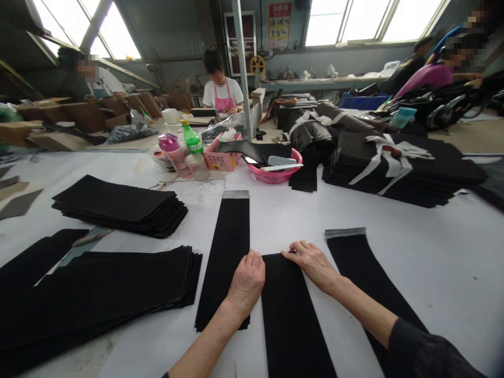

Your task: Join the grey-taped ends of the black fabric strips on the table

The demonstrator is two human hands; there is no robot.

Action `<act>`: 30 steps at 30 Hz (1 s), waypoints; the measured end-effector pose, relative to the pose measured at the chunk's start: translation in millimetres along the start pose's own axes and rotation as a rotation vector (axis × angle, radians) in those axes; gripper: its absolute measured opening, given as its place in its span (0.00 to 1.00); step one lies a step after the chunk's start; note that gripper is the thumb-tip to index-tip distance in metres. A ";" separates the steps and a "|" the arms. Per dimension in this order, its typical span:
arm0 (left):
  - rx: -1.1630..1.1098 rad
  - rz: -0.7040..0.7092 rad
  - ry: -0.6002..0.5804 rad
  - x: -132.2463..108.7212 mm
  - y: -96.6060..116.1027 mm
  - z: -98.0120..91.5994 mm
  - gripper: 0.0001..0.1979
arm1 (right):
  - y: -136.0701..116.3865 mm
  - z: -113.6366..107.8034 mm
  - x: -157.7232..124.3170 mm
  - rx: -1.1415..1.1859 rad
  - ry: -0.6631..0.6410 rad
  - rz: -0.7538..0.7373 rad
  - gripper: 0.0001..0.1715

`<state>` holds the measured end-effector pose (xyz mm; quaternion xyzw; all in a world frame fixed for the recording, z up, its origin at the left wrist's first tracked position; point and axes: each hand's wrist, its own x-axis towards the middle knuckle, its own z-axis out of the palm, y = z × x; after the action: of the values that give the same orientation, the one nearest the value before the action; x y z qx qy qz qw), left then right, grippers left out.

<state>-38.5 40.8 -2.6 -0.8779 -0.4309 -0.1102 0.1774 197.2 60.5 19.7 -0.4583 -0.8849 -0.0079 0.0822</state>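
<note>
A long black strip (293, 320) lies between my hands on the white tabletop. My left hand (249, 278), its fingers curled together, is at the strip's upper left corner. At the upper right corner my right hand (309, 262) pinches the top edge between thumb and fingers. Left of them lies another black strip (226, 252) with a grey band across its far end; my left hand and wrist overlap its right side. A third black strip (370, 273), also grey-banded at its far end, passes beneath my right forearm.
Stacks of black pieces (118, 202) lie at the left. A pink basin (275, 173), a pink box (222, 157) and a green bottle (191, 137) stand beyond the strips. A tied black bundle (397, 168) sits at the back right. Several people work farther off.
</note>
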 end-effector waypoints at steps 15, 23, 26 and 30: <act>-0.503 -0.224 0.134 -12.8 -1.6 3.0 0.12 | -13.4 -14.7 37.3 0.370 -0.157 0.316 0.09; -0.963 -0.402 0.219 -2.3 -0.2 -30.0 0.13 | -33.4 -56.8 19.6 0.482 -0.069 0.324 0.03; -1.224 -0.464 0.133 5.2 5.2 -47.9 0.14 | -45.5 -71.4 13.5 0.532 -0.027 0.306 0.02; -1.513 -0.575 0.085 4.8 11.8 -68.6 0.14 | -47.3 -85.0 4.7 0.650 0.014 0.304 0.04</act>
<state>-29.0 9.7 59.1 -0.6100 -0.4414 -0.4465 -0.4834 167.9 29.3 107.2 -0.5346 -0.7623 0.2834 0.2299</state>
